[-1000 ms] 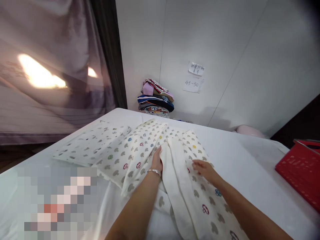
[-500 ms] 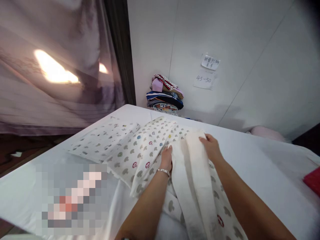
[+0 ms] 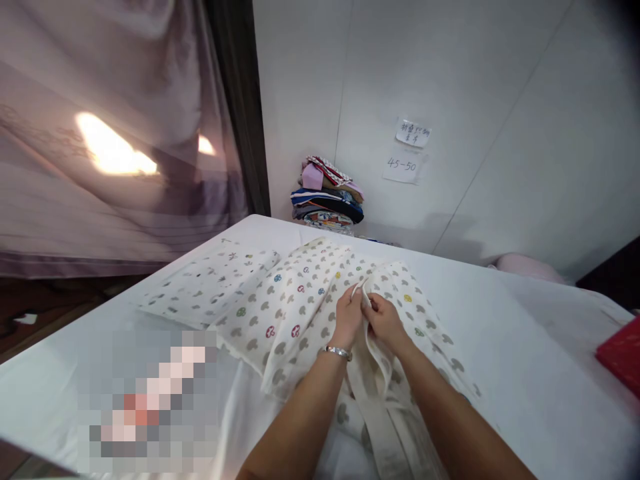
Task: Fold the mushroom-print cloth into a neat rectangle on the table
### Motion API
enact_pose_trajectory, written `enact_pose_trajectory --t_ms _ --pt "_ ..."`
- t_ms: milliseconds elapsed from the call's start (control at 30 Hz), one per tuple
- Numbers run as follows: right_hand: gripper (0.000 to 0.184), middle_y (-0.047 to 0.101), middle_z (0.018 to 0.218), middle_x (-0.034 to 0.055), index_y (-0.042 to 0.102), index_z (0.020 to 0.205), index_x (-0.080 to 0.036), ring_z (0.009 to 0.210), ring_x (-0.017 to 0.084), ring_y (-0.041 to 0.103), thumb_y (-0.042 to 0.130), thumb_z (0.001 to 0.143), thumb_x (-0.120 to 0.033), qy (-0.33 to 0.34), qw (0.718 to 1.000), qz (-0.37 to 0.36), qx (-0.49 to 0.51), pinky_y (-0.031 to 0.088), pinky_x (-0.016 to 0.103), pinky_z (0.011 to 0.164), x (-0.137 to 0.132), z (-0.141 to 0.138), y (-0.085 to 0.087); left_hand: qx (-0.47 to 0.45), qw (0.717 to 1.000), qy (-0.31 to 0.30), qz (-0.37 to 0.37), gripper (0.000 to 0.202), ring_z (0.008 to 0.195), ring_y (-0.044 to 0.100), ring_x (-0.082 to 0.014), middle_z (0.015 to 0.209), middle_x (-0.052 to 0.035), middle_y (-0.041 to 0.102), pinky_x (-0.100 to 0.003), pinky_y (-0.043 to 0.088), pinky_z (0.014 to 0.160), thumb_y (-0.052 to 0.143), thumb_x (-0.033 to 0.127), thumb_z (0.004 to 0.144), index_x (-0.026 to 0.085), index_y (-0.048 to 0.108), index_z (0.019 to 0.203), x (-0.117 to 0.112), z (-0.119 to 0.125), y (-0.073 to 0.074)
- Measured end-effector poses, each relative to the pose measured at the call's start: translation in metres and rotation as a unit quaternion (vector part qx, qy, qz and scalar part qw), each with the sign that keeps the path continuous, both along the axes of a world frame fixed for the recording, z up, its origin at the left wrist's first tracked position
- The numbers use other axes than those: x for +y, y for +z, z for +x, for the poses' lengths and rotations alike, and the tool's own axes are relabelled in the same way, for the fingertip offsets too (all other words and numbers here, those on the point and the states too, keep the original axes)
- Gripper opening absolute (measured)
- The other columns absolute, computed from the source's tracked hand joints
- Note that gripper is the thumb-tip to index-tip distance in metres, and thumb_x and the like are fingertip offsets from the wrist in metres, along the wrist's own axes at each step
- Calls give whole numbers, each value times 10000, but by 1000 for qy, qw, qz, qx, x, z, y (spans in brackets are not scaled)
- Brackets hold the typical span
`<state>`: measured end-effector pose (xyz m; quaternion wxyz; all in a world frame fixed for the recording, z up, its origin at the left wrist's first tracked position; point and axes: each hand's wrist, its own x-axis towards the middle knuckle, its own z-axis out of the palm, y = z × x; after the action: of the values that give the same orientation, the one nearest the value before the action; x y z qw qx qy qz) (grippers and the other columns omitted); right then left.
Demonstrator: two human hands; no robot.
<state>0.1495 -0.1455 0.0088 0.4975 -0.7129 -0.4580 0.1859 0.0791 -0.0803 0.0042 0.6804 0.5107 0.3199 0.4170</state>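
Note:
A cream cloth (image 3: 373, 407) with plain folded strips hangs from both hands towards me. My left hand (image 3: 349, 315), with a silver bracelet at the wrist, pinches its top edge. Close beside it, my right hand (image 3: 384, 320) is closed on the same edge, and the cloth stands up in a narrow fold between the fingers. Beneath and around the hands lies a white fabric with grey and coloured mushroom prints (image 3: 295, 303), spread on the table. Whether the held cloth is joined to the printed fabric, I cannot tell.
The white table (image 3: 505, 340) runs to the wall. Another small-print white cloth (image 3: 205, 277) lies at the left. A stack of folded fabrics (image 3: 327, 193) stands by the wall beneath paper notes (image 3: 401, 165). A red item (image 3: 620, 357) lies at the right edge; a curtain (image 3: 200, 133) hangs left.
My right hand has moved left and down to beside my left hand. The cream strips, earlier spread between the hands, are now gathered together, baring more printed fabric on the right.

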Motion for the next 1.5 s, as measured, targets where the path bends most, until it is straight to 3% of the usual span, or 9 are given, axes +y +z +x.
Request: enact_pose_trajectory --t_ms 133,433,667,800,1067,1267,1400,1500 --pt "223 512 551 -44 580 877 -204 469 111 406 471 791 -378 -23 999 -2 43 318 212 437 -1 -8 -13 11 1000 -3 8 223 1016 577 -227 1066 -54 664 -353 378 989 501 259 842 185 667 972 -3 1 0" --pt "314 565 635 -27 553 1067 -201 478 108 442 465 806 -350 11 990 38 137 361 209 447 -6 -10 -4 -1 1000 -21 11 259 1109 539 -224 1172 -61 623 -354 333 1039 523 288 847 196 653 1052 -5 5 -6" --pt "299 599 706 3 582 1010 -173 603 135 515 490 754 -298 2 991 57 122 428 229 548 -6 -3 0 -36 998 -41 23 338 1258 428 -213 1299 -52 540 -322 246 1102 512 367 870 203 625 1144 -14 6 -3" --pt "296 582 723 -3 576 996 -179 619 144 524 492 732 -281 24 988 47 143 439 240 545 -8 1 4 -47 997 -61 -19 438 1329 323 -228 1407 -17 421 -313 243 1107 458 462 884 210 575 1223 -17 7 -1" --pt "179 568 705 -4 569 820 -187 628 142 494 478 805 -341 34 999 20 -4 397 244 565 -15 2 14 -96 983 -108 -112 542 1388 169 -202 1493 24 249 -298 221 1119 357 571 887 229 538 1265 -22 2 15" --pt "85 515 649 -18 494 703 -195 597 136 449 448 761 -237 21 994 -4 -108 338 254 563 -19 1 21 -94 976 -145 -135 611 1402 90 -179 1520 51 129 -291 184 1127 270 593 896 222 444 1349 -30 -6 31" --pt "74 457 594 -36 391 636 -212 559 130 404 426 645 -148 -11 991 -35 -129 293 251 527 -21 3 17 -63 982 -145 -104 606 1400 97 -162 1515 48 161 -268 122 1138 284 598 891 223 467 1331 -35 -8 38" --pt "64 494 617 -28 421 649 -208 586 141 432 405 632 -148 -20 994 -29 -106 318 255 551 -21 6 14 -46 987 -128 -82 553 1378 209 -182 1480 26 285 -269 226 1116 358 576 879 241 505 1293 -36 -8 40"
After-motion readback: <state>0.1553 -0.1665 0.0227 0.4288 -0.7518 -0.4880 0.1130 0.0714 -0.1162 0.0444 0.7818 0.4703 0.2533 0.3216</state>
